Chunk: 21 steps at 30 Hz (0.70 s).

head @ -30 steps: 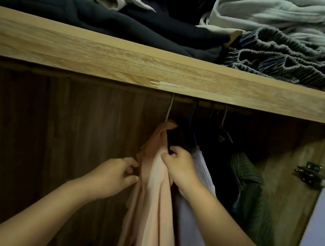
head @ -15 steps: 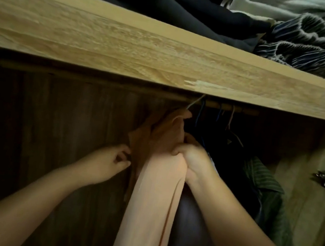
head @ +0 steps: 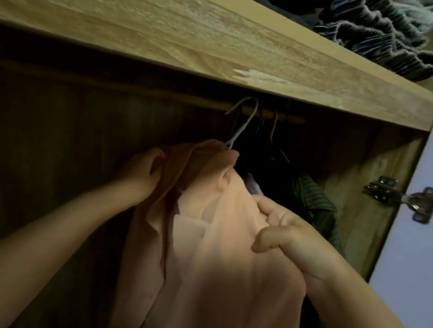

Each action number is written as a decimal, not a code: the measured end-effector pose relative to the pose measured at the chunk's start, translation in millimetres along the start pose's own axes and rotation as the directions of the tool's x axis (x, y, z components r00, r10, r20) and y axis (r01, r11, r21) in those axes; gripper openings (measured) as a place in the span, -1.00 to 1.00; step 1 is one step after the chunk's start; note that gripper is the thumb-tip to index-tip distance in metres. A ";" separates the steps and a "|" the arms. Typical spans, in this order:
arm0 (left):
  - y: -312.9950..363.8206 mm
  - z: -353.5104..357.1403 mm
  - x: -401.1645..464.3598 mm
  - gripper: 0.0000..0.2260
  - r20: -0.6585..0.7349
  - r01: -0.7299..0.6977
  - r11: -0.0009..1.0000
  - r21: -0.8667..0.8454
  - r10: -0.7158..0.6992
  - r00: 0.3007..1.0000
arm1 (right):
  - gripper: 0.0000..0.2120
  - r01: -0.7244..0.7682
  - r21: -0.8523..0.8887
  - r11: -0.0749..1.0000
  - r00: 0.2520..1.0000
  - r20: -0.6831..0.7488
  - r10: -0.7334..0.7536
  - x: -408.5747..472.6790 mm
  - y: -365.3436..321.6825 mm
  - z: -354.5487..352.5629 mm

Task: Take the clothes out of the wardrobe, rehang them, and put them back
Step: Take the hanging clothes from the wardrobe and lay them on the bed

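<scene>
Peach shirt (head: pixel 226 247) on its wire hanger (head: pixel 240 123) has tilted out from the rail (head: pixel 271 114), hook now barely over it. Left hand (head: pixel 143 170) grips the shirt's left shoulder; right hand (head: pixel 291 237), previously higher at the collar, pinches the right shoulder.

The rail (head: pixel 271 114) runs just under the shelf (head: pixel 198 40). Folded clothes (head: pixel 379 28) lie on the shelf, above the rail's right end. A shirt (head: pixel 226 247) hangs below the rail by its hanger hook (head: pixel 242 123), with other hung garments (head: pixel 312 201) to its right. A hinge (head: pixel 400 199) sits right of the rail, on the side wall.
</scene>
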State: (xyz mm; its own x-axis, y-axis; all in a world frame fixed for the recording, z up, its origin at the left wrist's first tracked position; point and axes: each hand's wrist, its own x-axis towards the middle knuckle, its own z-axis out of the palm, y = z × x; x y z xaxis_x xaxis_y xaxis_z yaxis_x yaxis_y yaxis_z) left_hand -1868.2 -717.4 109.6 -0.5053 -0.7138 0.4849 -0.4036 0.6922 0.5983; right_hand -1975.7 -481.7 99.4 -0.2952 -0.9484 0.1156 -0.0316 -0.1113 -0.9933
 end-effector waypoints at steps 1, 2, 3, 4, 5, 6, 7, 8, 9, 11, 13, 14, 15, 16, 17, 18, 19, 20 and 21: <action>0.7 7.1 0.2 -0.69 0.019 -0.015 1.000 0.001 0.015 1.000 | -0.37 -0.011 -0.005 1.000 1.000 0.011 0.011 -11.4 2.0 -2.3; 2.0 13.8 -0.6 -0.66 0.036 -0.040 0.999 0.009 0.040 0.999 | -0.37 -0.019 -0.002 1.000 0.999 0.027 0.019 -23.2 3.7 -4.6; 4.5 19.3 -3.5 -0.62 0.050 -0.077 0.997 0.015 0.076 0.996 | -0.38 -0.025 -0.001 1.000 0.999 0.041 0.025 -35.8 4.7 -6.8; 7.4 24.1 -7.8 -0.59 0.067 -0.124 0.992 0.017 0.122 0.990 | -0.40 -0.035 -0.007 0.999 0.998 0.046 0.035 -48.9 5.2 -9.2; 10.7 27.9 -13.4 -0.57 0.090 -0.177 0.984 0.032 0.174 0.981 | -0.42 -0.046 -0.011 0.999 0.998 0.044 0.046 -61.8 5.6 -12.9; 14.0 31.5 -19.7 -0.57 0.125 -0.230 0.971 0.071 0.220 0.967 | -0.42 -0.059 -0.011 0.998 0.997 0.038 0.060 -75.4 6.2 -17.3; 18.4 34.5 -27.1 -0.58 0.165 -0.281 0.951 0.128 0.258 0.952 | -0.42 -0.077 -0.014 0.997 0.997 0.028 0.077 -89.5 6.9 -22.4; 22.8 37.2 -34.8 -0.61 0.202 -0.330 0.927 0.178 0.293 0.934 | -0.41 -0.097 -0.023 0.995 0.995 0.016 0.097 -103.4 7.3 -27.6; 28.9 40.1 -44.4 -0.67 0.227 -0.382 0.901 0.205 0.335 0.914 | -0.40 -0.118 -0.038 0.992 0.993 0.000 0.118 -118.4 8.0 -32.9; 42.0 47.1 -65.7 -0.77 0.227 -0.477 0.862 0.171 0.436 0.871 | -0.39 -0.155 -0.079 0.985 0.988 -0.026 0.153 -149.9 7.9 -43.3; 56.8 55.8 -91.1 -0.75 0.207 -0.502 0.861 0.080 0.478 0.854 | -0.42 -0.179 -0.146 0.973 0.984 -0.049 0.174 -184.5 6.7 -52.1; 64.5 61.0 -105.6 -0.74 0.193 -0.504 0.862 0.049 0.487 0.852 | -0.44 -0.194 -0.186 0.963 0.981 -0.065 0.185 -203.3 5.4 -55.4; 72.8 66.9 -121.3 -0.72 0.171 -0.512 0.858 0.039 0.499 0.850 | -0.45 -0.211 -0.220 0.952 0.977 -0.091 0.195 -223.4 4.9 -59.2; 81.4 72.8 -137.8 -0.69 0.137 -0.537 0.843 0.045 0.527 0.839 | -0.47 -0.227 -0.246 0.942 0.972 -0.118 0.203 -244.1 4.1 -62.1; 89.2 78.5 -153.9 -0.67 0.106 -0.576 0.815 0.060 0.568 0.816 | -0.48 -0.245 -0.271 0.931 0.967 -0.145 0.212 -264.8 3.3 -65.3; 96.5 84.7 -169.2 -0.65 0.087 -0.616 0.784 0.070 0.611 0.787 | -0.51 -0.264 -0.308 0.914 0.960 -0.176 0.218 -285.6 2.2 -67.8; 104.3 90.7 -185.1 -0.62 0.080 -0.645 0.762 0.063 0.640 0.764 | -0.53 -0.284 -0.364 0.887 0.952 -0.216 0.216 -306.6 1.5 -70.3; 112.5 97.2 -200.0 -0.59 0.080 -0.662 0.748 0.046 0.658 0.749 | -0.57 -0.308 -0.428 0.849 0.941 -0.266 0.207 -327.4 1.1 -73.3; 120.9 104.1 -214.3 -0.57 0.082 -0.671 0.741 0.024 0.668 0.740 | -0.63 -0.335 -0.494 0.802 0.928 -0.320 0.191 -347.5 1.6 -76.3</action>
State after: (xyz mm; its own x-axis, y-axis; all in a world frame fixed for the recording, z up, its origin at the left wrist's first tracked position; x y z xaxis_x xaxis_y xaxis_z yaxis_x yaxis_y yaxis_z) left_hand -1888.1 -469.7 11.6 -0.7062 -0.0570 0.7057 0.0217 0.9945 0.1021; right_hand -1946.0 -129.6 57.5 -0.5858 -0.8061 -0.0832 -0.3979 0.3755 -0.8371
